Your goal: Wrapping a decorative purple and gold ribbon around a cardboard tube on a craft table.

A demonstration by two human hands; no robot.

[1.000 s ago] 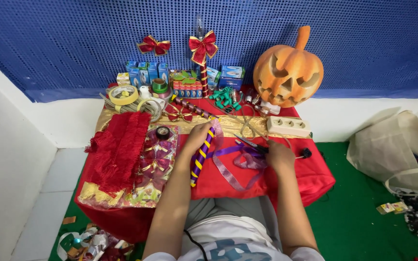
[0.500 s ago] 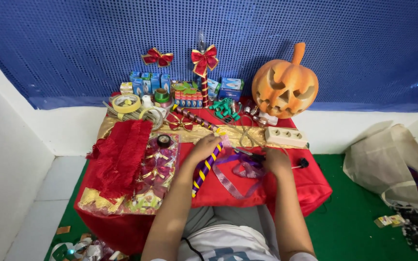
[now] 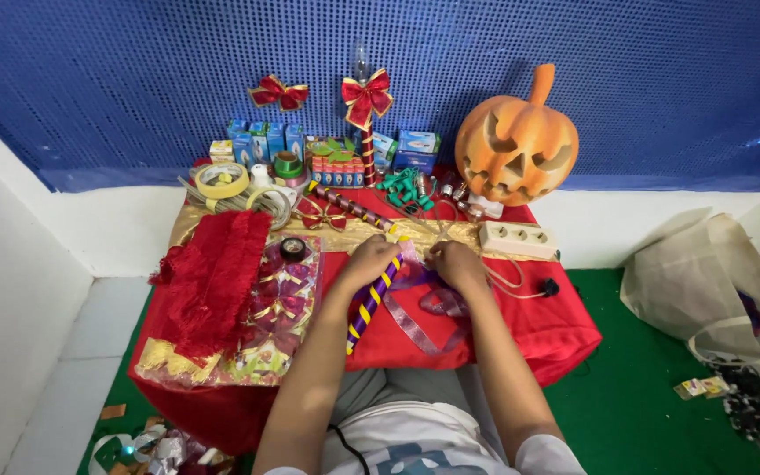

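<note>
Both hands meet over the red cloth (image 3: 521, 325), the left hand (image 3: 373, 260) closed around the top of the purple-and-yellow stick (image 3: 369, 303) and the right hand (image 3: 456, 262) pinching the purple ribbon (image 3: 415, 324) beside it, with the pumpkin (image 3: 515, 148) behind and the power strip (image 3: 517, 238) just right.

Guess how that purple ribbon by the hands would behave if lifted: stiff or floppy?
Probably floppy: the purple ribbon lies in loose curves and loops on the red cloth. Likely very light, since it looks thin and see-through. It may snag or tangle, as its loops overlap near the right hand and run beside the purple-and-yellow striped stick.
</note>
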